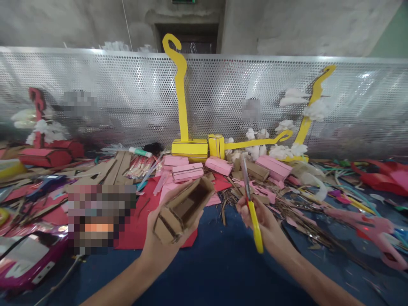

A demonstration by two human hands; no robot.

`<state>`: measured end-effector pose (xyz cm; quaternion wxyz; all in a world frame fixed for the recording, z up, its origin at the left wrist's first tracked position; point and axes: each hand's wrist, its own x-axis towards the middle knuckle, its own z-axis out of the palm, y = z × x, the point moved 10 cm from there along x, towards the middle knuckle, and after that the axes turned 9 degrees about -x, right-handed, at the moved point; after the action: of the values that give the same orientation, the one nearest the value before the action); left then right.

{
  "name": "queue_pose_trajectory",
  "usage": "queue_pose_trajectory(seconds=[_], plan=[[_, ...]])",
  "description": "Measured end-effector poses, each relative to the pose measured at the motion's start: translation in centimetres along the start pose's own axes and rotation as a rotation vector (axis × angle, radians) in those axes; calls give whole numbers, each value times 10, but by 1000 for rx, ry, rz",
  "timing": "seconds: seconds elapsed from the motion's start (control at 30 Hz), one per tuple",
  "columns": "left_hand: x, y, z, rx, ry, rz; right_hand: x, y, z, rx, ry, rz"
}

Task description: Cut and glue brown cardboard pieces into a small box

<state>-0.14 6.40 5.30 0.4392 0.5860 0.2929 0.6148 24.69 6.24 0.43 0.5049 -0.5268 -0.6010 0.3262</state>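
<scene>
My left hand point(159, 231) is wrapped round a small open brown cardboard box point(185, 208), held up over the blue table with its open side facing me. My right hand point(263, 223) grips scissors point(251, 204) with yellow handles, blades pointing up and away. The scissors are a short way right of the box and do not touch it. Behind them lie several pink cardboard blocks point(187, 171) and a red paper sheet point(140, 225).
A perforated metal screen point(95, 97) closes off the back. Yellow cardboard hook shapes on yellow boxes point(189, 148), white fluff, red boxes point(47, 155), cardboard strips, a glue tube point(140, 151), twigs and paper scraps litter the blue table point(216, 272). A purple device point(25, 261) lies at left.
</scene>
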Motion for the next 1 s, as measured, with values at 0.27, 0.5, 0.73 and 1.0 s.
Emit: queue_pose_trajectory(seconds=[0.27,0.5,0.73,1.0], plan=[[1,-3,-6,-25,11,-1,0,5,8,-128,-77,18],[0,0,-2,45,-71,5,-7,-6,23,-378,-221,40],[-2,1,-2,57,-112,57,-8,-14,24,-543,-224,-29],[-2,8,2,58,-180,123,-6,-11,21,-571,-219,0]])
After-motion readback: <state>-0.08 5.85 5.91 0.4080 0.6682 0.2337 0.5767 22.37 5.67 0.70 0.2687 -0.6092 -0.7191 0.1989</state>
